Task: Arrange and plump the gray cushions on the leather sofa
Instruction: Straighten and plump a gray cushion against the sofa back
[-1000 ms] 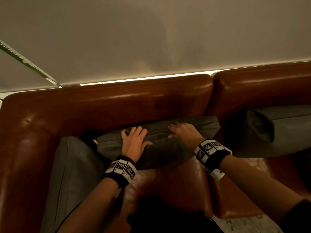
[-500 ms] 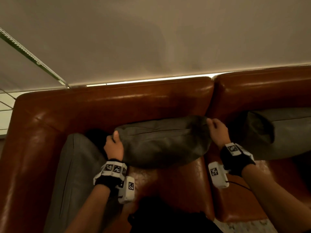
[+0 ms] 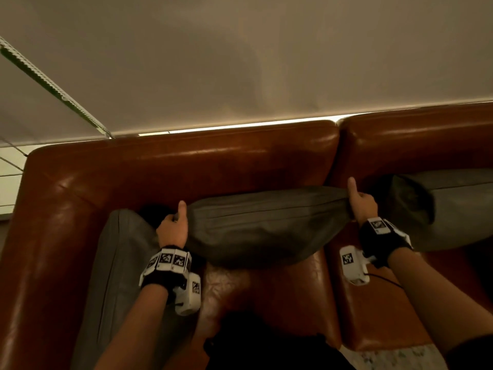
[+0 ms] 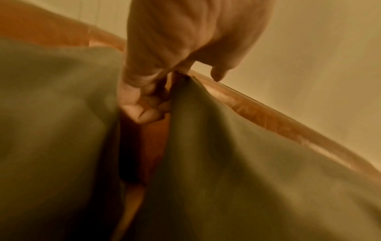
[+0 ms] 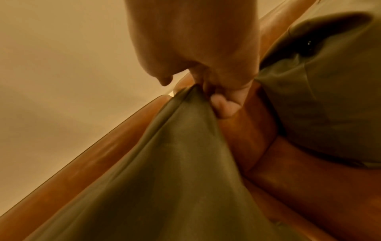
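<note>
Where each grip bunches a cushion (image 3: 262, 225) corner — fingertips hidden, wrist views blurred.

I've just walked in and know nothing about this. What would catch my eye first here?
Probably the dark gray fabric cushion stretched in mid-frame between two hands: the left hand grips its left corner, the right hand its right corner. Behind it runs the glossy reddish-brown leather sofa, with another gray cushion at the far right.
</note>
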